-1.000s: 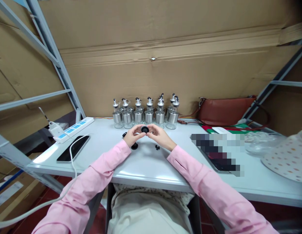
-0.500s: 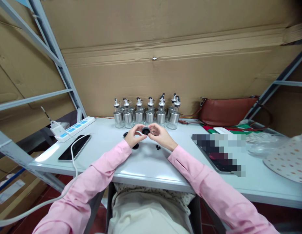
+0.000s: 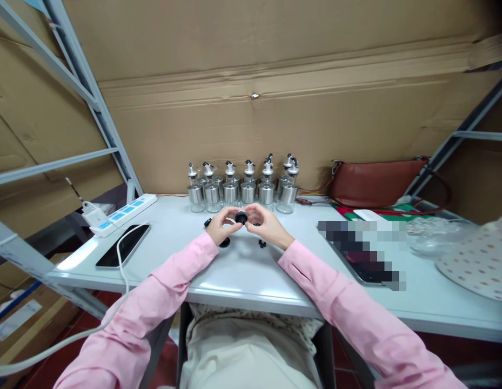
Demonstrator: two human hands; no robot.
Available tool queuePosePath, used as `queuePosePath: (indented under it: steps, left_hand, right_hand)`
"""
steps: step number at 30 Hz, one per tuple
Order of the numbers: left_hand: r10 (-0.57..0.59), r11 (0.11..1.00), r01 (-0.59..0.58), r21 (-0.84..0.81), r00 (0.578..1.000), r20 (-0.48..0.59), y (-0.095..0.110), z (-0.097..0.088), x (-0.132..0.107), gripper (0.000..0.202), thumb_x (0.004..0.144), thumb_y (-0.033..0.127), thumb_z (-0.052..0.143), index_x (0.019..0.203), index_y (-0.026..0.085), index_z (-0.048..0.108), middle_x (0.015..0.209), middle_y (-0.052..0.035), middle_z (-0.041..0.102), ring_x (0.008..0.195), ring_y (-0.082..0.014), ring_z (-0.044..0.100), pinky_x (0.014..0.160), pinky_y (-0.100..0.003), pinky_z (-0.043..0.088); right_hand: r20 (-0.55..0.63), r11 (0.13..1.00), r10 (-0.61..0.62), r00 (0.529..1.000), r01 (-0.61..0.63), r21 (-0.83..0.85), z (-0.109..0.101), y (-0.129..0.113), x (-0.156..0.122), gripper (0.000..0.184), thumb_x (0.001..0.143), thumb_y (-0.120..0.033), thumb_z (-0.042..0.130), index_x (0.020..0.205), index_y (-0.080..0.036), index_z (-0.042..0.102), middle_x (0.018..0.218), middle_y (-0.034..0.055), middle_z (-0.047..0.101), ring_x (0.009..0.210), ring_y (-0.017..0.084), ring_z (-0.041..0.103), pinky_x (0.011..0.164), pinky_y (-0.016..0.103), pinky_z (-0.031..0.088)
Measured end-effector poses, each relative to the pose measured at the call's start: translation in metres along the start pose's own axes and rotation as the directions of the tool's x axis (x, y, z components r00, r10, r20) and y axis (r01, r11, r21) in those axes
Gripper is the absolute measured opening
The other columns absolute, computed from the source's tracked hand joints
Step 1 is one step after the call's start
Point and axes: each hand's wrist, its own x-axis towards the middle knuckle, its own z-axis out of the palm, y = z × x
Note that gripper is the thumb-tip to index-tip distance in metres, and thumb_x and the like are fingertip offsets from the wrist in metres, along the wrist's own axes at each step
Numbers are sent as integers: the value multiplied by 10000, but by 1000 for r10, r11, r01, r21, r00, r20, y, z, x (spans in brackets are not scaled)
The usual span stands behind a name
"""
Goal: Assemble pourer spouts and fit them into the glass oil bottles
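- The small round black part point(image 3: 241, 217) is between your two hands, above the white table point(image 3: 242, 270), in front of the row of glass-and-steel bottles with pourer tops point(image 3: 248, 193).
- Its narrower end points down and toward you; its wider rim is turned up and away. The part is short, so its long axis is hard to tell, but it seems to follow this same line.
- It looks dark and smooth, with a pale, silvery edge at the top; finer details are too small.
- Your left hand point(image 3: 223, 226) pinches it between thumb and fingertips, almost closed.
- Your right hand point(image 3: 266, 227) pinches its other side in the same way.
- On the table, small black pieces point(image 3: 262, 244) lie near your right wrist.
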Motion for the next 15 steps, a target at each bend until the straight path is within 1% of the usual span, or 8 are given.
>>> queuePosePath:
  steps: [3,7,11,15]
  left_hand:
    - [2,1000,-2,-1,1000,1,-2,0,0,376,676,324,643,986,146,527,982,-77,580,860,-160,565,712,-255,456]
    - [-7,998,7,-57,1000,0,-4,2,0,413,672,343,659,1001,138,516,989,-82,585,845,-159,581,777,-290,460]
    - [-13,996,15,-83,1000,20,-7,2,0,436,683,365,655,1023,135,510,1020,-95,576,908,-181,574,847,-321,444]
    - [6,999,-4,-44,999,43,-13,4,0,442,726,390,605,1074,148,478,1063,-104,525,962,-200,545,864,-344,433]
  right_hand:
    - [1,1000,0,1000,0,-9,0,1,0,324,619,-167,576,934,-164,499,835,35,604,718,118,584,705,272,491]
    - [8,1000,-1,1000,1,-15,-1,3,1,330,622,-163,571,945,-157,507,835,43,613,738,126,592,734,288,495]
    - [11,1000,7,1000,-7,-27,-3,5,1,320,624,-180,577,934,-156,505,815,41,614,716,127,592,720,291,497]
    - [3,999,-6,1000,6,-50,-4,6,2,300,616,-177,574,905,-161,492,791,26,603,694,118,580,703,280,489]
